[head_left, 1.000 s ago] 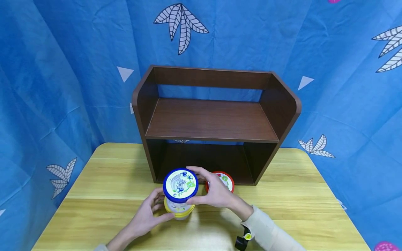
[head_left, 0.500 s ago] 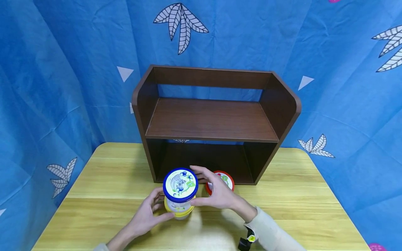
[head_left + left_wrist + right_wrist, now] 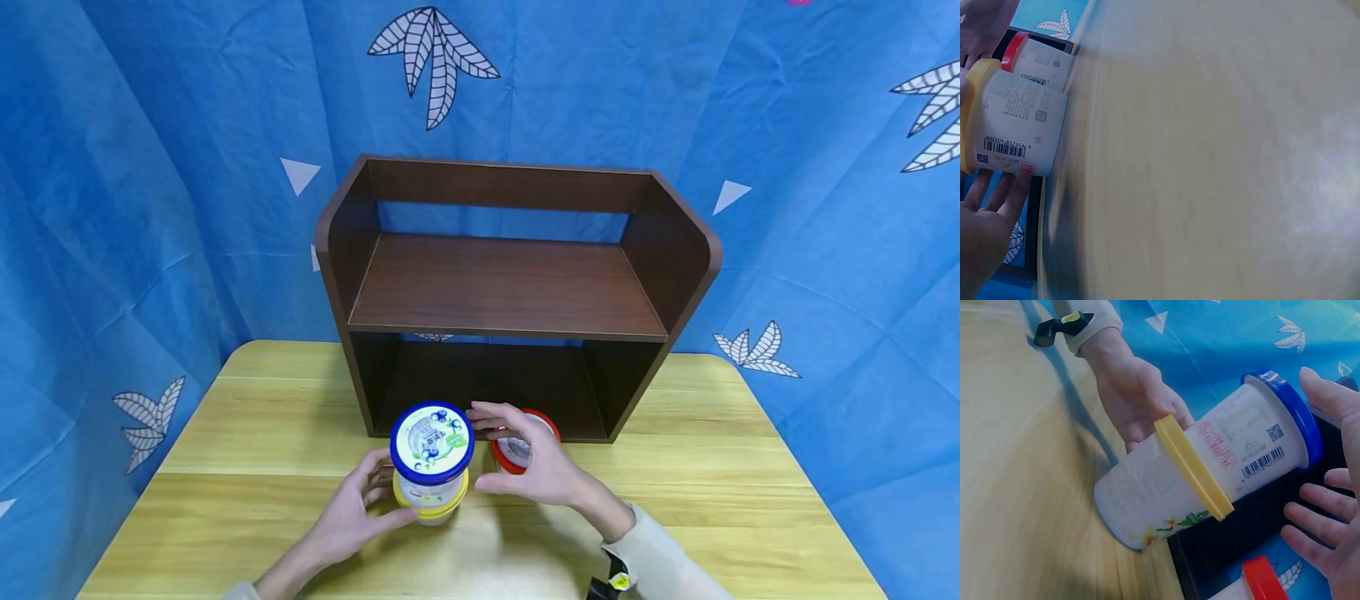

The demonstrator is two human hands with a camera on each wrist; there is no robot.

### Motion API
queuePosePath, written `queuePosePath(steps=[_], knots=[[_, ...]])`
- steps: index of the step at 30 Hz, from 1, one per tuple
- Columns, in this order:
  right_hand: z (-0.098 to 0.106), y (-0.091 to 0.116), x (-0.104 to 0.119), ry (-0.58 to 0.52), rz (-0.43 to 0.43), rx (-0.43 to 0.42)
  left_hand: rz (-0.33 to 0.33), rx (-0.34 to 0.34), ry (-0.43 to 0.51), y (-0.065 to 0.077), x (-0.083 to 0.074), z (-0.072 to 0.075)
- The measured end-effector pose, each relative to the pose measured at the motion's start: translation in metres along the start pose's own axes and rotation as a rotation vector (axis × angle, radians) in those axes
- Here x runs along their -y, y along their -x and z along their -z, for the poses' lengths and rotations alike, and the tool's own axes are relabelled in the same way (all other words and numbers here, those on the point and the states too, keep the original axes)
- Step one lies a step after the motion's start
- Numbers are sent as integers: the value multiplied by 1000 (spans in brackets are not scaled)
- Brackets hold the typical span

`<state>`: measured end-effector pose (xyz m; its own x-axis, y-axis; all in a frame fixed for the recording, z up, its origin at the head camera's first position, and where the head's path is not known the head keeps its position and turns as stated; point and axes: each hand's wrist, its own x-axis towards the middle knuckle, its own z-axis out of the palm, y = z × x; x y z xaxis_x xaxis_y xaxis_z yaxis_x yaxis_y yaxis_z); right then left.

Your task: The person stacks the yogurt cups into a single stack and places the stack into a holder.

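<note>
Two white plastic tubs stand stacked on the table. The upper tub has a blue lid (image 3: 431, 443) with a blueberry print; the lower one has a yellow lid (image 3: 1191, 469). My left hand (image 3: 348, 517) curls round the yellow-lidded tub (image 3: 1147, 497), its thumb at the lid in the right wrist view. Beside the blue-lidded tub (image 3: 1247, 434), my right hand (image 3: 543, 467) is spread and apart from it, holding nothing. A red-lidded tub (image 3: 514, 452) stands just behind the right hand, which partly hides it in the head view.
A dark brown two-level shelf (image 3: 506, 287) stands at the back of the wooden table (image 3: 712, 500), right behind the tubs. A blue patterned cloth (image 3: 187, 167) hangs behind it.
My right hand has let go of the blue-lidded tub and moved right, now in front of the red-lidded tub. The left hand and the stack have stayed in place.
</note>
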<state>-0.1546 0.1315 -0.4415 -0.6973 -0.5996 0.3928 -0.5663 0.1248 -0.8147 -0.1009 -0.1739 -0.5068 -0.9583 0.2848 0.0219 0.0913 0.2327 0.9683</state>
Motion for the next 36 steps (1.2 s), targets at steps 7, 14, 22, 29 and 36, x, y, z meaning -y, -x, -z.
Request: queuePosePath(steps=[7, 14, 22, 29, 36], knots=[[8, 12, -1, 33, -6, -68, -6, 1, 8, 0, 0, 0], [19, 21, 1, 99, -17, -116, 3, 2, 8, 0, 0, 0], [32, 30, 1, 117, -32, -155, -3, 6, 17, 0, -1, 0], [43, 37, -2, 95, -46, -177, 4, 5, 22, 0, -2, 0], [52, 46, -14, 76, -61, -219, 11, 3, 19, 0, -2, 0]])
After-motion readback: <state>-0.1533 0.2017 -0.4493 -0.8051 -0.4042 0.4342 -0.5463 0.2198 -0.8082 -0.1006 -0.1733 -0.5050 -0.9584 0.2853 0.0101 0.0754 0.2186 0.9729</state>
